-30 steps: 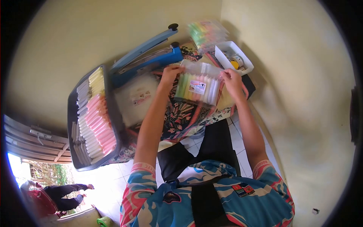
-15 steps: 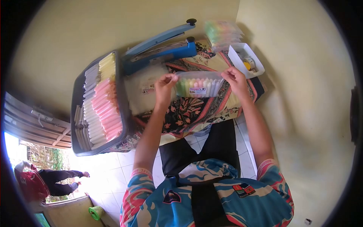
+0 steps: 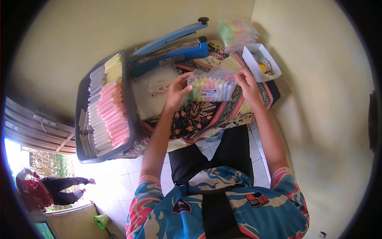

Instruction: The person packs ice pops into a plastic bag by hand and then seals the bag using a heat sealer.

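Note:
A clear plastic bag holds a row of pastel sticks in green, yellow, pink, white and lilac, with a small label on its front. My left hand is closed on the bag's left side, thumb in front. At its upper right corner, my right hand pinches the plastic. The bag's top edge looks slack and folded between my hands. Beside my left hand lies a stack of flat clear bags with printed labels.
A dark crate of sticks sorted by colour stands at left. Behind are a blue heat sealer with its arm raised, several filled bags and a white box of small items. A patterned cloth covers the table. Another person is outside the doorway.
The bag's top edge was stretched taut between my hands and is now slack and folded. My left hand has moved slightly right and taken a fuller grip on the bag's side.

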The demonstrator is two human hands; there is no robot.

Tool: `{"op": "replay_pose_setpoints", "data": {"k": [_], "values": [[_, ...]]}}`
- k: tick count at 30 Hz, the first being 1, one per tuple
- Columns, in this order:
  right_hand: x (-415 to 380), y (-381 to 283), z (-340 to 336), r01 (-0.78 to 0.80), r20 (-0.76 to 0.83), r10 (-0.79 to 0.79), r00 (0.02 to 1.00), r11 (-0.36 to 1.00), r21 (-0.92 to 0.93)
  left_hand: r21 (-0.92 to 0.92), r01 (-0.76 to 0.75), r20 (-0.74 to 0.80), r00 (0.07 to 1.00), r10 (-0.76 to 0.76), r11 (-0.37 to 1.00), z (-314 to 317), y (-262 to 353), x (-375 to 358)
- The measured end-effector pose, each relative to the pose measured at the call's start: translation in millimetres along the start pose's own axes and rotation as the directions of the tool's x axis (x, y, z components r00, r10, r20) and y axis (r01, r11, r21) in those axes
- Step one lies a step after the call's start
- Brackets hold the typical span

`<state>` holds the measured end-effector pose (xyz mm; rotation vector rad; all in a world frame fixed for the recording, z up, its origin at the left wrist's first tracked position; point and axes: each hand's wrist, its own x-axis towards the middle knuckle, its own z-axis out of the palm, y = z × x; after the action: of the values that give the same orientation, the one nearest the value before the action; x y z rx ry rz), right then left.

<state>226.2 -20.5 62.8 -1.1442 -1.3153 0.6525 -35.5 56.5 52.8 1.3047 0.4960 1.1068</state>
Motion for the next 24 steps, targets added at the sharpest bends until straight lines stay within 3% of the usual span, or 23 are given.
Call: {"op": "replay_pose_setpoints", "data": {"k": [4,10,13,22,24], "values": [[-3,-1,5,0.005,-0.021,-0.003,1.0,0.997,0.083,0.017,-0.005,0.02,1.0,0.005,1.0,-8,-18,-2],[-5,3,4,0.038,-0.075,-0.033,0.997,0.997,0.071,-0.081,-0.135,-0.253,0.961,0.111,0.987,-8,-51,0],[-5,4,6,0.03,-0.082,-0.016,0.996,0.985,0.168,-0.076,-0.157,-0.305,0.944,0.127,0.985,3,-46,-2],[-1,1,9,0.115,-0.101,-0.094,0.99,0.965,0.235,-0.151,-0.18,-0.346,0.931,0.119,0.972,9,-42,-7],[-4,5,7,0.101,-0.11,-0.092,0.99,0.992,0.081,-0.193,-0.209,-0.371,0.92,0.126,0.959,14,-43,-9]]}}
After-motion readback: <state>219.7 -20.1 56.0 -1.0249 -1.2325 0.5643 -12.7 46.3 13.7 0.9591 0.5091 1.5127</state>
